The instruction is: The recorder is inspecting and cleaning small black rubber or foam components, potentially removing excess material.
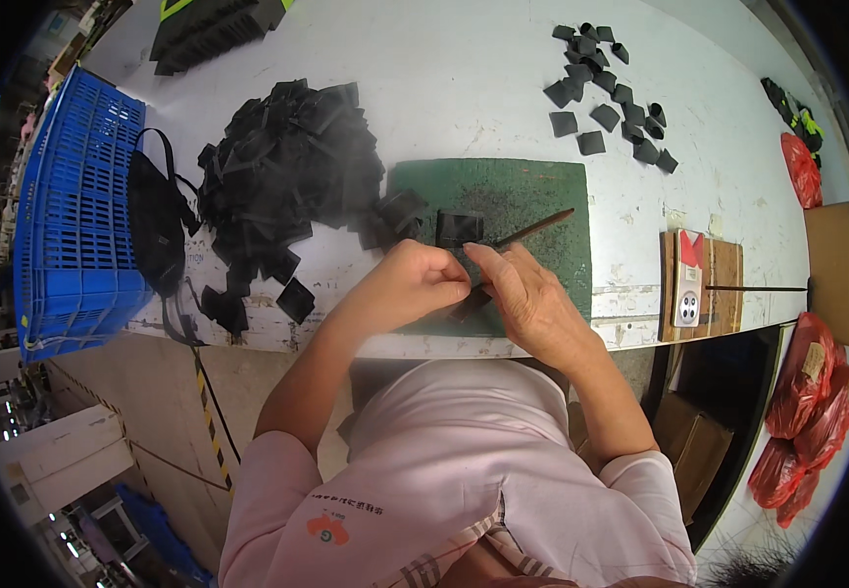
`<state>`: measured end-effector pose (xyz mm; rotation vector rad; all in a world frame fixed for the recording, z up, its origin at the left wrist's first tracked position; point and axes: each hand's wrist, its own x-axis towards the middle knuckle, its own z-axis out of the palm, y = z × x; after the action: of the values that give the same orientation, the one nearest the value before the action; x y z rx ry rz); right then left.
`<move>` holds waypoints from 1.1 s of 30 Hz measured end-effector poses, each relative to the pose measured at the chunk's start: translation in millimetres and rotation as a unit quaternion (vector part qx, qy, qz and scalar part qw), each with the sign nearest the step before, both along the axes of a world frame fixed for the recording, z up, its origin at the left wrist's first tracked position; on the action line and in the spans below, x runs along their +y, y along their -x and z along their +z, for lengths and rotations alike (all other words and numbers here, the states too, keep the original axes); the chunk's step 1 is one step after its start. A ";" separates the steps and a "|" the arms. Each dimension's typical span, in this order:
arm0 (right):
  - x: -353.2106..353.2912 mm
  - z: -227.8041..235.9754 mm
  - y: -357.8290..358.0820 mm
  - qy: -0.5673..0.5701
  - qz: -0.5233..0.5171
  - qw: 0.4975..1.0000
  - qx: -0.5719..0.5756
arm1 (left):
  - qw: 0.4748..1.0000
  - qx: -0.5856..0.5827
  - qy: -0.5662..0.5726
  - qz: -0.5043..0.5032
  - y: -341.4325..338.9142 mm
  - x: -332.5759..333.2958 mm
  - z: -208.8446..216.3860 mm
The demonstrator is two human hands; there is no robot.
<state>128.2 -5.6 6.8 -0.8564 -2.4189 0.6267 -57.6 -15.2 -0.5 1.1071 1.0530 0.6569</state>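
Note:
My two hands meet over a dark green cutting mat [552,181] at the table's near edge. My left hand [410,284] is closed, thumb and forefinger pinched; what they hold is hidden. My right hand [537,299] is closed around a thin brown stick-like tool [542,225], which points up to the right. Just beyond my fingertips lies a flat black square piece [459,227] on the mat. Under my hands shows a dark strip [469,306], too covered to tell. More black pieces [395,216] lie at the mat's left edge, among dark crumbs.
Left of the mat rises a large heap of black pieces [287,162]. Beyond it stands a blue plastic crate [81,216] with a black bag [158,225] against it. Several loose black pieces [603,116] lie far right. A wooden board [726,274] holds a white power socket [687,289].

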 end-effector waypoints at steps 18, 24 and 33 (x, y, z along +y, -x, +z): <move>-27.9 -0.7 9.1 0.109 -0.232 0.948 0.189 | 0.970 -0.055 -0.109 0.209 -39.3 -25.1 -17.5; -22.4 0.9 11.8 0.083 -0.257 0.947 0.174 | 0.839 0.209 -0.404 0.298 -68.1 -29.4 -16.1; -11.0 -13.6 -11.4 0.435 -0.287 0.756 0.396 | 0.855 -0.459 0.149 0.186 -56.4 -11.7 -3.6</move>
<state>139.6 -16.6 -6.7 -1.2483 -0.9378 1.5046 -1.3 -26.9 -4.0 0.2114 0.4829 1.1355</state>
